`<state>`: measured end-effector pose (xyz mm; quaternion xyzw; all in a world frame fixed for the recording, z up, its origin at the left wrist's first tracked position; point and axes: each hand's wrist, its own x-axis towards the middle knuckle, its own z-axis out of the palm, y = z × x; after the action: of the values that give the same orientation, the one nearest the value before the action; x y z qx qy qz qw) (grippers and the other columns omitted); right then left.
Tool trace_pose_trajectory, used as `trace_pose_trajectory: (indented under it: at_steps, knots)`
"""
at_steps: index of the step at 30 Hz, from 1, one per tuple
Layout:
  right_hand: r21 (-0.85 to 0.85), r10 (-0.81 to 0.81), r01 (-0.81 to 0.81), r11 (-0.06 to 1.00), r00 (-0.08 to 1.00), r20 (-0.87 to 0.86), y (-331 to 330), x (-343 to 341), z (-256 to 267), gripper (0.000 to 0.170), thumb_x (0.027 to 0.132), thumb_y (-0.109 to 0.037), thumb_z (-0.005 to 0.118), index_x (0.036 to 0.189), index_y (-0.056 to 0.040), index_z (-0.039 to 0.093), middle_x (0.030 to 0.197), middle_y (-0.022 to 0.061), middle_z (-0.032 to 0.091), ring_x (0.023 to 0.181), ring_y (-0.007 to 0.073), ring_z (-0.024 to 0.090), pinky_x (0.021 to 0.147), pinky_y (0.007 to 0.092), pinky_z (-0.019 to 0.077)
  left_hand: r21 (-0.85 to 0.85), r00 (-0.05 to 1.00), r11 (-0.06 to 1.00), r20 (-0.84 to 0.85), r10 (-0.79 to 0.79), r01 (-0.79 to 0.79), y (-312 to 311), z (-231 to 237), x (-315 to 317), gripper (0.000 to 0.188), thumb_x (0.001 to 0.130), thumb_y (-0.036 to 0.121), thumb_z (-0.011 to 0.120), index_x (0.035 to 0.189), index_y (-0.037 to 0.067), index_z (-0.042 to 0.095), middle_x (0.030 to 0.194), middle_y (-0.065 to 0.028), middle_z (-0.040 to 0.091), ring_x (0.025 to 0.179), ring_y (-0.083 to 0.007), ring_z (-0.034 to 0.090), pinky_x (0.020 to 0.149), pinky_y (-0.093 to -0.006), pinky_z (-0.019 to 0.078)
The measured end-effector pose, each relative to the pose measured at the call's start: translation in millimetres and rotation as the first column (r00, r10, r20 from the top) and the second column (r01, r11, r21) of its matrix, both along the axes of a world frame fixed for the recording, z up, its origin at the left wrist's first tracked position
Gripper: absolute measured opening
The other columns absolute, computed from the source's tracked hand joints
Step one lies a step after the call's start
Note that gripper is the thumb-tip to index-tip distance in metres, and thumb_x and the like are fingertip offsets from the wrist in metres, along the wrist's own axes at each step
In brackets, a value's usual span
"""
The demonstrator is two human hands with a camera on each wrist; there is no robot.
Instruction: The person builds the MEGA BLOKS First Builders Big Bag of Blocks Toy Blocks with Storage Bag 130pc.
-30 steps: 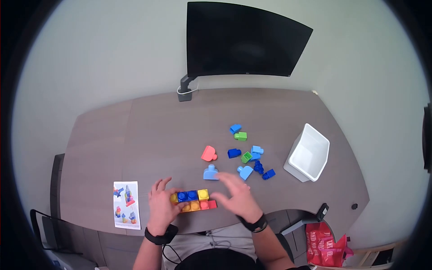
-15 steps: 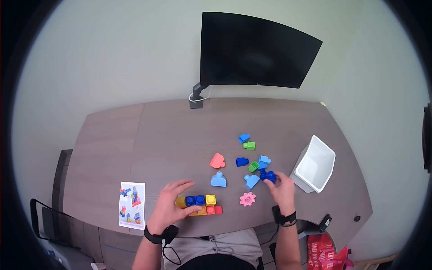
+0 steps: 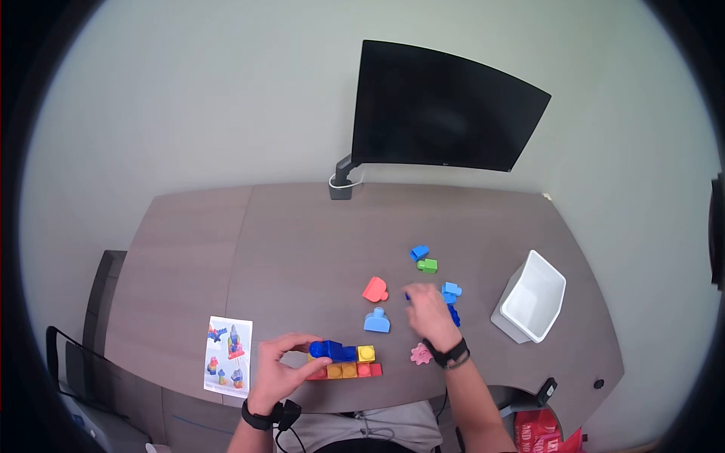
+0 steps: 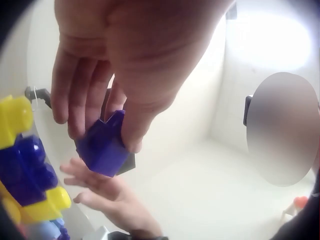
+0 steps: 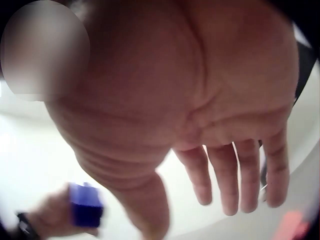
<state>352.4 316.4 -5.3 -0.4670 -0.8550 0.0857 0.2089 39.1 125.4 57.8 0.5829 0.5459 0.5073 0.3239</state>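
My left hand (image 3: 283,370) pinches a dark blue block (image 4: 102,150) between thumb and fingers, at the left part of a two-row build of toy blocks (image 3: 349,370). Yellow and blue blocks form the build's far row, with red and orange ones in the near row. My right hand (image 3: 434,315) is over the loose pieces, its fingertips by a dark blue block (image 3: 408,296) that they partly cover. Nothing is in its grasp in the right wrist view, where the fingers (image 5: 227,180) extend straight.
Beyond the build lie a coral block (image 3: 375,290) and a light blue block (image 3: 377,321). A pink gear (image 3: 421,353) is near my right wrist. Farther back are blue (image 3: 420,253) and green (image 3: 427,266) blocks. A white bin (image 3: 531,298) stands right, a picture sheet (image 3: 228,356) left.
My right hand gripped a dark blue piece on the right half a second ago; now it is farther left, without it. My left hand has come to hold a dark blue block at the build.
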Motion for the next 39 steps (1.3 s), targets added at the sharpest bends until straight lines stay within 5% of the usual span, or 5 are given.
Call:
trace_pose_trajectory:
  at_steps: [5, 20, 25, 29, 39]
  knots:
    - [0.119, -0.368, 0.353, 0.928, 0.817, 0.443, 42.8, -3.5, -60.4, 0.032, 0.087, -0.009, 0.079, 0.119, -0.0102, 0.080, 0.128, 0.0142, 0.076, 0.134, 0.0344, 0.064, 0.112, 0.0623, 0.0498, 0.034, 0.997, 0.998, -0.058, 0.045, -0.043, -0.9, 0.7, -6.8, 0.037, 0.083, 0.013, 0.098, 0.116, 0.003, 0.086, 0.108, -0.0109, 0.085, 0.102, -0.0219, 0.081, 0.095, -0.0352, 0.0619]
    - [0.070, -0.245, 0.246, 0.967, 0.814, 0.527, 54.4, -3.2, -72.2, 0.038, 0.088, -0.019, 0.086, 0.124, -0.0101, 0.076, 0.128, 0.0151, 0.074, 0.122, 0.0351, 0.072, 0.112, 0.0655, 0.0507, 0.052, 0.962, 0.999, -0.272, 0.023, -0.009, 5.2, -17.3, 5.7, 0.037, 0.084, 0.022, 0.099, 0.115, 0.006, 0.086, 0.111, -0.0139, 0.084, 0.102, -0.0320, 0.080, 0.094, -0.0406, 0.0611]
    - [-0.135, 0.067, -0.062, 0.989, 0.997, 0.036, -2.7, -17.7, 16.2, 0.052, 0.090, -0.015, 0.082, 0.141, -0.0098, 0.074, 0.125, 0.0195, 0.072, 0.119, 0.0385, 0.071, 0.106, 0.0505, 0.0583, 0.006, 0.942, 1.000, -0.335, 0.023, -0.022, 6.2, -19.3, 12.4, 0.037, 0.086, 0.027, 0.097, 0.115, 0.008, 0.086, 0.109, -0.0144, 0.083, 0.100, -0.0346, 0.079, 0.092, -0.0415, 0.0617]
    - [-0.210, 0.386, -0.458, 0.864, 0.869, -0.311, -74.6, -42.3, 85.9, 0.061, 0.091, -0.008, 0.077, 0.151, -0.0073, 0.067, 0.122, 0.0201, 0.071, 0.117, 0.0395, 0.069, 0.102, 0.0487, 0.0589, 0.003, 0.954, 1.000, -0.299, 0.025, -0.026, 5.5, -21.5, 15.8, 0.038, 0.085, 0.025, 0.098, 0.116, 0.007, 0.086, 0.109, -0.0142, 0.083, 0.101, -0.0351, 0.079, 0.091, -0.0419, 0.0617]
    - [-0.077, 0.474, -0.502, 0.862, 0.849, -0.234, -107.1, -88.5, 39.7, 0.085, 0.087, -0.002, 0.072, 0.168, -0.0022, 0.047, 0.127, 0.0200, 0.069, 0.117, 0.0379, 0.066, 0.098, 0.0501, 0.0531, -0.022, 0.964, 0.999, -0.264, 0.025, -0.032, 4.6, -25.7, 18.4, 0.042, 0.085, 0.023, 0.098, 0.121, 0.005, 0.084, 0.112, -0.0151, 0.082, 0.102, -0.0375, 0.079, 0.091, -0.0426, 0.0614]
